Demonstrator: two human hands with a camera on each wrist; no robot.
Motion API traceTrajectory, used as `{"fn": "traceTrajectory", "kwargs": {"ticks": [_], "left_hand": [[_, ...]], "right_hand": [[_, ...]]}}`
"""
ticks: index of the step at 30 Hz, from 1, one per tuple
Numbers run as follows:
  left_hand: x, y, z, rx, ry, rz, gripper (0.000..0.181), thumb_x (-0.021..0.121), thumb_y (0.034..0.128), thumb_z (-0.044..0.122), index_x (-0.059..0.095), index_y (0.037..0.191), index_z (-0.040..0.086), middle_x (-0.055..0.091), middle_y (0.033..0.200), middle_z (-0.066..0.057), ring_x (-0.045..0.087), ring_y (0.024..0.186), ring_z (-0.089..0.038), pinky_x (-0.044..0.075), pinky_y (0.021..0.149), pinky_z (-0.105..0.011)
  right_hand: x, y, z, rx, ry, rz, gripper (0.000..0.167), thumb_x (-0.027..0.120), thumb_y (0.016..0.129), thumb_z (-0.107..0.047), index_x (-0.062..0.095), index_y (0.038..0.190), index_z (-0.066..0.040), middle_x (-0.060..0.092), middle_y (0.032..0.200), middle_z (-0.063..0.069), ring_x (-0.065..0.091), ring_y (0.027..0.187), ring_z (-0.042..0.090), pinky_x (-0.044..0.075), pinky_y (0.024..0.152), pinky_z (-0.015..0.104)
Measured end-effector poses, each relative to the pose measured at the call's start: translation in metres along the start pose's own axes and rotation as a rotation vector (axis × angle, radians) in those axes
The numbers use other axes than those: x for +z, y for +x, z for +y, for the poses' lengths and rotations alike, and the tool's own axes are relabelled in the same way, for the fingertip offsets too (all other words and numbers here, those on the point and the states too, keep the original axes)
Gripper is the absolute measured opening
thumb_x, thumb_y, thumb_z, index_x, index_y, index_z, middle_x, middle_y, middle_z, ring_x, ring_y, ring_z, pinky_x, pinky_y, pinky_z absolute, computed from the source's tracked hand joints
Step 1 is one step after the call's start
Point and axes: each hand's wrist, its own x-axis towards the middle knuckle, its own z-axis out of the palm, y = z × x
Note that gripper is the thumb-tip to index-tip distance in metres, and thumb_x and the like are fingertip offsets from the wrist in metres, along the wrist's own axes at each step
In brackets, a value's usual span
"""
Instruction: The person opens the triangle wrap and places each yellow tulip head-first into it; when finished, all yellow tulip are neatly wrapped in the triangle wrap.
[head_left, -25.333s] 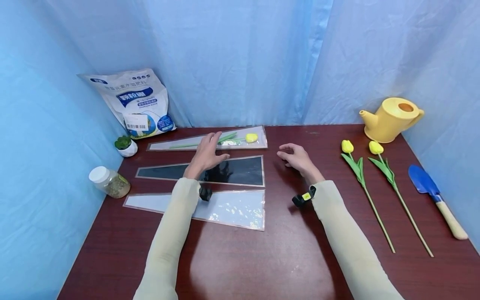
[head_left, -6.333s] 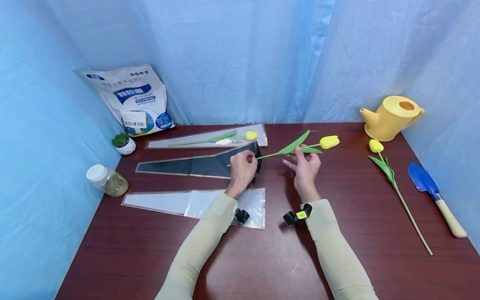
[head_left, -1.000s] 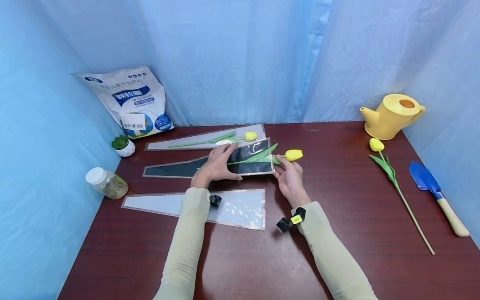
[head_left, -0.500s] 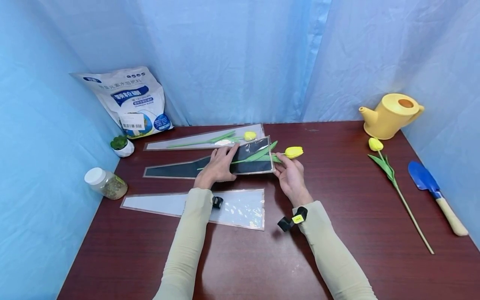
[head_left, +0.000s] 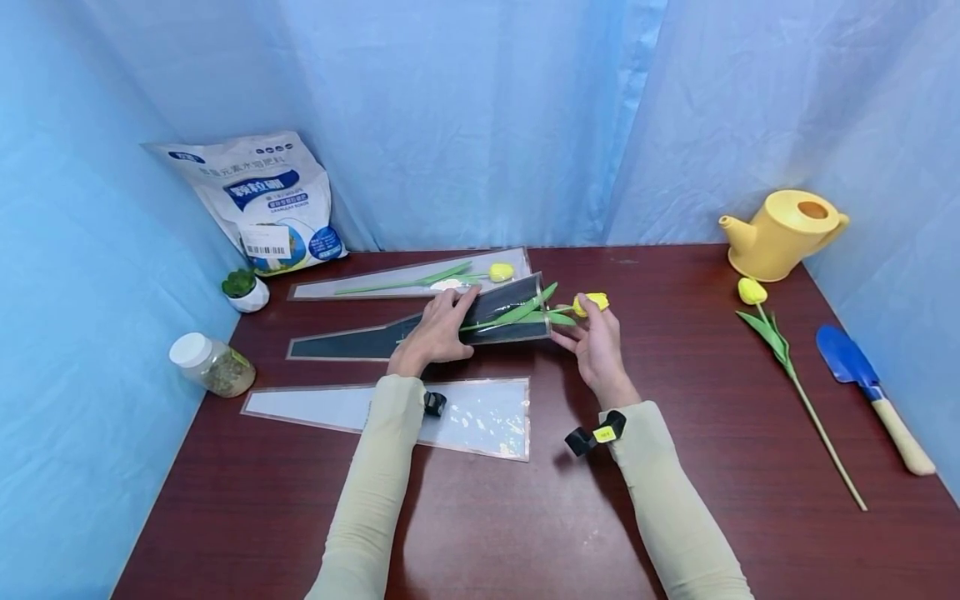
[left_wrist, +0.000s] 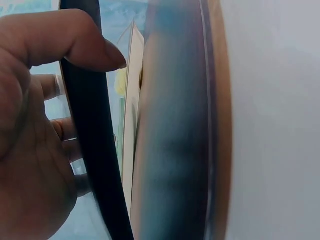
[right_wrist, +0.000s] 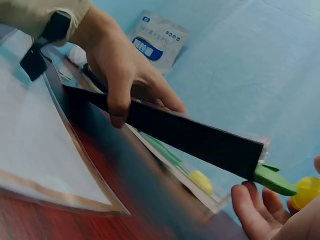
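A black tapered sleeve is raised at its wide right end, gripped across its middle by the left hand. In the left wrist view the thumb of the left hand lies on one side of the sleeve and the fingers on the other. Stem and leaves of a yellow tulip lie within the sleeve, with the flower head outside its wide end. The right hand pinches that flower head, its other fingers near the sleeve's edge. Behind lies a pale sleeve holding another tulip.
A white sleeve lies in front. On the left are a jar, a small potted plant and a printed bag. On the right are a single tulip, a blue trowel and a yellow watering can.
The right hand has shifted from the sleeve's edge and leaves to the flower head, moving slightly right. The left hand keeps its grip on the black sleeve, whose wide end is tilted a little more.
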Motion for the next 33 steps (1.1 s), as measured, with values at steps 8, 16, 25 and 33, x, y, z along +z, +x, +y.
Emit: {"fn": "traceTrajectory", "kwargs": {"ticks": [8, 16, 25, 33], "left_hand": [[0.000, -0.001, 0.003, 0.005, -0.023, -0.002, 0.099, 0.077, 0.0844, 0.019, 0.015, 0.162, 0.025, 0.035, 0.143, -0.014, 0.039, 0.125, -0.031, 0.037, 0.110, -0.051], [0.001, 0.000, 0.005, 0.016, -0.032, 0.006, 0.099, 0.078, 0.0841, 0.019, 0.016, 0.161, 0.025, 0.037, 0.141, -0.013, 0.040, 0.122, -0.030, 0.040, 0.108, -0.052], [0.001, 0.001, 0.007, 0.023, -0.021, 0.027, 0.099, 0.077, 0.0833, 0.019, 0.017, 0.161, 0.025, 0.039, 0.135, -0.012, 0.040, 0.115, -0.028, 0.040, 0.104, -0.049], [0.000, 0.000, 0.007, 0.021, -0.010, 0.037, 0.098, 0.077, 0.0836, 0.019, 0.017, 0.161, 0.025, 0.040, 0.131, -0.012, 0.039, 0.110, -0.028, 0.040, 0.101, -0.048]], "right_hand": [[-0.004, 0.001, -0.004, -0.013, -0.118, 0.029, 0.023, 0.039, 0.107, -0.034, 0.055, 0.109, -0.017, 0.061, 0.093, -0.007, 0.062, 0.085, 0.006, 0.057, 0.078, 0.022], [-0.002, 0.009, 0.003, -0.073, -0.156, 0.092, 0.007, 0.053, 0.103, -0.022, 0.047, 0.103, -0.019, 0.067, 0.086, -0.012, 0.069, 0.078, 0.006, 0.056, 0.069, 0.021], [0.000, 0.010, 0.010, -0.107, -0.234, 0.104, 0.013, 0.057, 0.101, -0.019, 0.045, 0.097, -0.019, 0.064, 0.082, -0.012, 0.068, 0.072, 0.003, 0.057, 0.067, 0.022], [0.003, 0.009, 0.013, -0.079, -0.323, 0.076, 0.011, 0.051, 0.104, -0.027, 0.053, 0.100, -0.017, 0.061, 0.088, -0.012, 0.064, 0.075, 0.000, 0.055, 0.070, 0.021]]}}
